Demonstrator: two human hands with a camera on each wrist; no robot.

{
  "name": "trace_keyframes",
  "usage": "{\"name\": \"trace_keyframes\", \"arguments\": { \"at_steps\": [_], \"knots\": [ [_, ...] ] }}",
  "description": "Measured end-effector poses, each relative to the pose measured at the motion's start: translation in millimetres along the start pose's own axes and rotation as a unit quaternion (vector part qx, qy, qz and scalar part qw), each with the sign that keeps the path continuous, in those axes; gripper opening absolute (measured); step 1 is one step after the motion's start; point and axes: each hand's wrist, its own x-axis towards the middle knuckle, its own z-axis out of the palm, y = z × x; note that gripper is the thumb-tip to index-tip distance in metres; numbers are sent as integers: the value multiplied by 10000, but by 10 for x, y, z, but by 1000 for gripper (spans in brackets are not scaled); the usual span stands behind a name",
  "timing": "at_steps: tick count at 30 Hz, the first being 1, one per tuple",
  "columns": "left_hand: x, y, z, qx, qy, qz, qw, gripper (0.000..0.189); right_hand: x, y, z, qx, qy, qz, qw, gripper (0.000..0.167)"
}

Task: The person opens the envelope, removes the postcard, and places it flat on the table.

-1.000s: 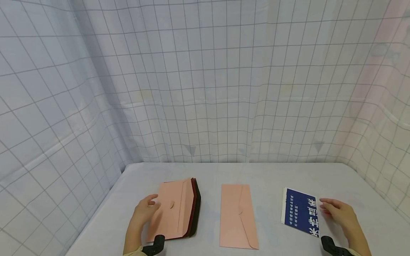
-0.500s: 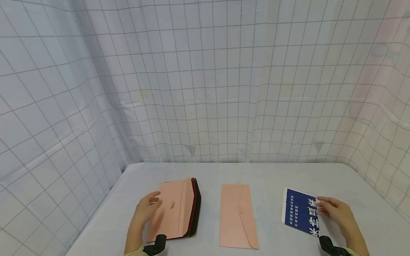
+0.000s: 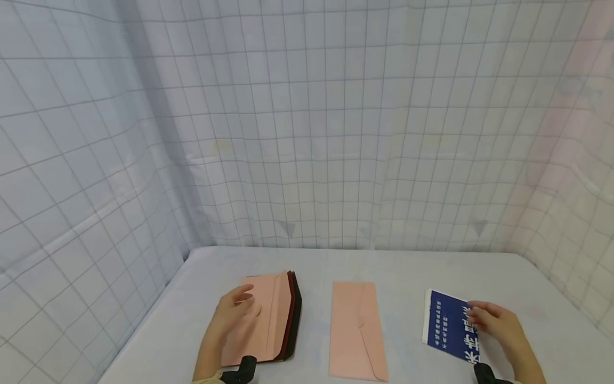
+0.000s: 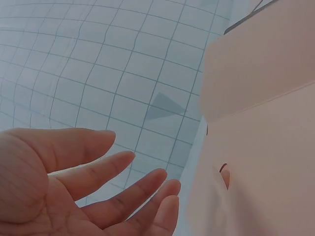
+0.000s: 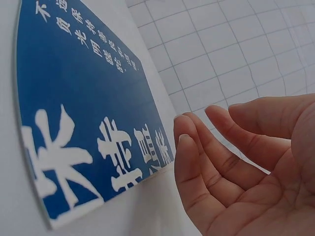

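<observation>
My left hand (image 3: pixel 229 314) hovers over the left edge of a pink envelope (image 3: pixel 263 336) that tops a small stack. In the left wrist view, its fingers are loosely bent with nothing between them, and the envelope's flap (image 4: pixel 261 73) and slot show beside them. On the right, a dark blue card or booklet (image 3: pixel 446 326) with white characters lies flat. My right hand (image 3: pixel 501 328) reaches over its right edge in the head view. The right wrist view shows these fingers (image 5: pixel 189 167) relaxed, beside the blue cover (image 5: pixel 88 93), holding nothing.
A second pink envelope (image 3: pixel 352 330) lies upright between the two hands. Dark red and black layers (image 3: pixel 296 314) stick out under the left stack. White cloth covers the table (image 3: pixel 403 266), and checked curtains (image 3: pixel 307 133) surround its back and sides.
My left hand has moved right, further over the stacked pink envelope. My right hand has shifted left onto the blue card's edge in view. The head view has tilted slightly up.
</observation>
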Motion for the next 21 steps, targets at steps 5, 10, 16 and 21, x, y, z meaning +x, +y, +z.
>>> {"name": "trace_keyframes", "arguments": {
  "at_steps": [5,10,16,21],
  "knots": [
    [-6,-9,56,-649,10,302,9974,44,28,-14,82,-139,7,-10,9999,48],
    [30,8,158,-999,-151,582,9932,42,39,-24,149,-259,-63,-106,9996,47],
    [10,153,250,-892,-135,21,9959,41,52,-54,246,-406,-149,-213,9988,45],
    [20,166,313,-847,-160,125,9962,39,77,-62,333,-425,-133,-145,9989,44]
  ]
}}
